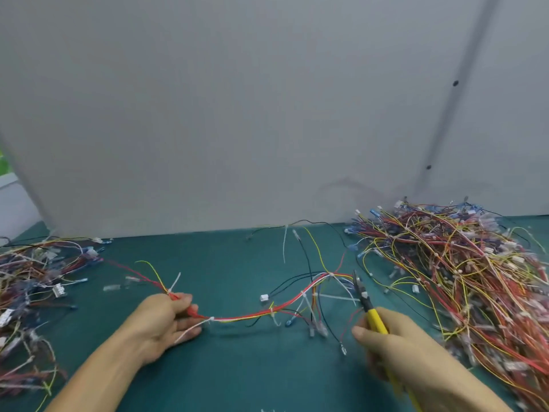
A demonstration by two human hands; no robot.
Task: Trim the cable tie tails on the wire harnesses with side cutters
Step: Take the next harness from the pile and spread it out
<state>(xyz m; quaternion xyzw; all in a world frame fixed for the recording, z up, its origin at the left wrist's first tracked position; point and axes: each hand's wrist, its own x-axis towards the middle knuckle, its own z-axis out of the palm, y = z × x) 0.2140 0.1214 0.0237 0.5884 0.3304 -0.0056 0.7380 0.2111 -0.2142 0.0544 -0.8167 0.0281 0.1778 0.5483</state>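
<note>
Trimming under way on one wire harness (267,312), stretched across the middle of the green table (208,263) toward its front edge. The left hand (166,319) grips the harness's red-and-yellow trunk, fingers (184,300) curled round it. The right hand (395,337) is wrapped round the yellow handles of the side cutters (364,298), whose blades point away, just beside a white cable tie tail (335,298) jutting sideways. Several tails stand uncut, so this harness is judged barely begun. The next move calls for seating the blades flush against the tie head, clear of the wires. A left heap (35,278) and a larger right heap (460,263) of harnesses lie at the table's side edges.
</note>
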